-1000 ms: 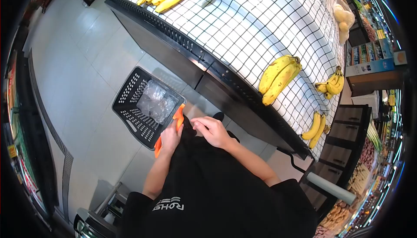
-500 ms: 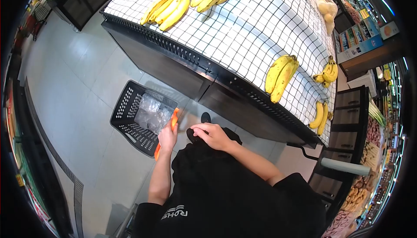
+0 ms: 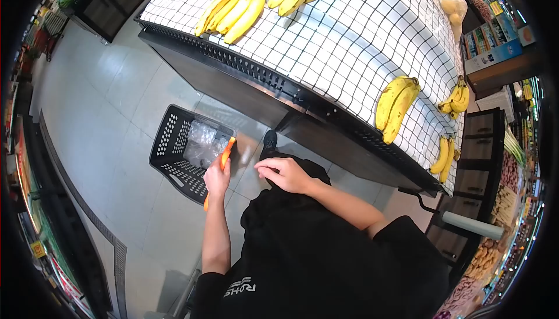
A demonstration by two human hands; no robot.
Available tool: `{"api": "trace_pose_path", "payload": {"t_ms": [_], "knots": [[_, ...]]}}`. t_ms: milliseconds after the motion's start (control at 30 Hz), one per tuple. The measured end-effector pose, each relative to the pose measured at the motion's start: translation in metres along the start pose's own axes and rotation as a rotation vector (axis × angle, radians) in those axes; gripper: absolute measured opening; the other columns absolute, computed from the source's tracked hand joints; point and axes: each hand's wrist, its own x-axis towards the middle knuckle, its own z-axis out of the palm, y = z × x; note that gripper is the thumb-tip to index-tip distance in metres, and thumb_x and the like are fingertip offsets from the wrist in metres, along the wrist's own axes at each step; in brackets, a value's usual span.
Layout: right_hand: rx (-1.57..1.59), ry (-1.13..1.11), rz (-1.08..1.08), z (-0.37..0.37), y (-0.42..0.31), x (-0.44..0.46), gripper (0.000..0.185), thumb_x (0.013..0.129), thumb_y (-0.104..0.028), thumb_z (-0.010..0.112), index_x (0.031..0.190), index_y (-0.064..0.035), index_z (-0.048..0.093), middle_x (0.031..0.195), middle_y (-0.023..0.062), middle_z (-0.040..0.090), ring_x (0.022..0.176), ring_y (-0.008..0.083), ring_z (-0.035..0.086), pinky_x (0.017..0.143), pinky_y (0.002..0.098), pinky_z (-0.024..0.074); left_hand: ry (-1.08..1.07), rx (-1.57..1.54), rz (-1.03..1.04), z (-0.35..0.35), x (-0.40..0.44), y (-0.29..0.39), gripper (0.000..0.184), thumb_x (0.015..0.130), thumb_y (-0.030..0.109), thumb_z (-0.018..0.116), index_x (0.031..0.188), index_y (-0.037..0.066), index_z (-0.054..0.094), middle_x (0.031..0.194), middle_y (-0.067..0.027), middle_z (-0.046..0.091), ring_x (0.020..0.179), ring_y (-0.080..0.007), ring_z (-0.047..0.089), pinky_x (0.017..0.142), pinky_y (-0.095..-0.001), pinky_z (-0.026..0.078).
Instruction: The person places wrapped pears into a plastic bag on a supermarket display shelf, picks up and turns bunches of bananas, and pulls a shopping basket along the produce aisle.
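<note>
My left hand is wrapped round the orange handle of a dark grey perforated basket. Clear plastic packages lie inside the basket; their contents cannot be made out. My right hand hangs before my body, to the right of the basket, with its fingers loosely curled and near each other. It touches no object that I can see. Whether something small is between its fingers is hidden.
A display counter with a checked cloth runs along the upper right and bears bananas. My shoe stands near its base. A grey padded bar is at the right, with produce shelves beyond.
The view has shifted and turned against the counter and floor. A shoe has come forward beside the basket. The left hand keeps its hold on the handle.
</note>
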Motion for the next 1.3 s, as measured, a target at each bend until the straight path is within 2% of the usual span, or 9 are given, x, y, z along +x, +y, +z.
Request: {"api": "trace_pose_path", "payload": {"t_ms": [233, 367, 533, 700, 767, 900, 1033, 1233, 1300], "knots": [[0.183, 0.029, 0.098, -0.030, -0.007, 0.063, 0.027, 0.097, -0.018, 0.058, 0.114, 0.0024, 0.064, 0.094, 0.0120, 0.072, 0.090, 0.0166, 0.070, 0.080, 0.0294, 0.0534, 0.003, 0.032, -0.071, -0.013, 0.037, -0.026, 0.034, 0.090, 0.036, 0.063, 0.109, 0.008, 0.069, 0.085, -0.0213, 0.069, 0.076, -0.0404, 0.067, 0.067, -0.0488, 0.054], [0.163, -0.024, 0.018, -0.041, -0.010, 0.107, 0.026, 0.098, -0.018, 0.057, 0.117, -0.0031, 0.065, 0.094, 0.0077, 0.072, 0.085, 0.0130, 0.067, 0.077, 0.0292, 0.0521, -0.053, -0.061, -0.151, -0.022, 0.056, -0.042, 0.034, 0.091, 0.035, 0.063, 0.110, 0.007, 0.069, 0.086, -0.0213, 0.069, 0.079, -0.0398, 0.067, 0.069, -0.0460, 0.053], [0.084, -0.003, -0.130, -0.067, -0.019, 0.148, 0.025, 0.098, -0.018, 0.057, 0.117, -0.0029, 0.065, 0.096, 0.0087, 0.071, 0.085, 0.0194, 0.068, 0.079, 0.0301, 0.0525, -0.046, -0.053, -0.176, -0.030, 0.072, -0.041, 0.036, 0.096, 0.034, 0.058, 0.114, 0.005, 0.069, 0.089, -0.0222, 0.069, 0.080, -0.0351, 0.068, 0.073, -0.0415, 0.051], [0.097, 0.063, -0.150, -0.096, -0.020, 0.162, 0.025, 0.098, -0.018, 0.057, 0.117, -0.0032, 0.065, 0.096, 0.0085, 0.070, 0.086, 0.0187, 0.068, 0.079, 0.0294, 0.0523, -0.102, -0.060, -0.143, -0.033, 0.088, -0.052, 0.033, 0.094, 0.031, 0.060, 0.108, 0.004, 0.071, 0.084, -0.0166, 0.067, 0.077, -0.0290, 0.068, 0.065, -0.0398, 0.051], [0.083, 0.086, -0.145, -0.109, -0.021, 0.164, 0.024, 0.098, -0.017, 0.057, 0.117, -0.0031, 0.065, 0.096, 0.0086, 0.070, 0.087, 0.0180, 0.068, 0.079, 0.0287, 0.0521, -0.082, -0.060, -0.108, -0.032, 0.102, -0.041, 0.030, 0.094, 0.026, 0.061, 0.107, 0.000, 0.070, 0.087, -0.0171, 0.067, 0.080, -0.0298, 0.067, 0.069, -0.0400, 0.052], [0.211, 0.198, -0.082, -0.122, -0.016, 0.162, 0.023, 0.097, -0.013, 0.059, 0.117, -0.0016, 0.065, 0.096, 0.0085, 0.070, 0.086, 0.0149, 0.067, 0.077, 0.0275, 0.0521, -0.009, -0.157, 0.120, -0.048, 0.164, 0.024, 0.024, 0.094, 0.013, 0.059, 0.105, -0.007, 0.067, 0.093, -0.0182, 0.068, 0.084, -0.0283, 0.068, 0.076, -0.0355, 0.053], [0.187, 0.313, 0.001, -0.145, -0.027, 0.160, 0.024, 0.097, -0.015, 0.059, 0.115, 0.0002, 0.065, 0.096, 0.0124, 0.071, 0.087, 0.0181, 0.070, 0.078, 0.0291, 0.0538, -0.144, -0.701, 0.313, -0.070, 0.228, 0.134, 0.022, 0.099, 0.005, 0.053, 0.114, -0.007, 0.064, 0.102, -0.0136, 0.069, 0.087, -0.0181, 0.067, 0.082, -0.0301, 0.053], [0.311, 0.776, 0.032, -0.172, -0.031, 0.174, 0.026, 0.098, -0.015, 0.058, 0.115, 0.0047, 0.064, 0.096, 0.0107, 0.071, 0.090, 0.0156, 0.068, 0.083, 0.0279, 0.0519, -0.085, -1.312, 0.505, -0.080, 0.310, 0.268, 0.024, 0.098, 0.004, 0.054, 0.119, -0.007, 0.060, 0.107, -0.0134, 0.068, 0.095, -0.0184, 0.065, 0.088, -0.0308, 0.052], [0.350, 0.852, 0.022, -0.190, -0.028, 0.188, 0.029, 0.098, -0.015, 0.058, 0.119, 0.0044, 0.062, 0.103, 0.0108, 0.070, 0.096, 0.0155, 0.066, 0.085, 0.0283, 0.0515, -0.021, -1.220, 0.529, -0.083, 0.336, 0.305, 0.029, 0.098, 0.004, 0.054, 0.125, -0.006, 0.057, 0.117, -0.0147, 0.064, 0.104, -0.0180, 0.062, 0.094, -0.0306, 0.049]]}}
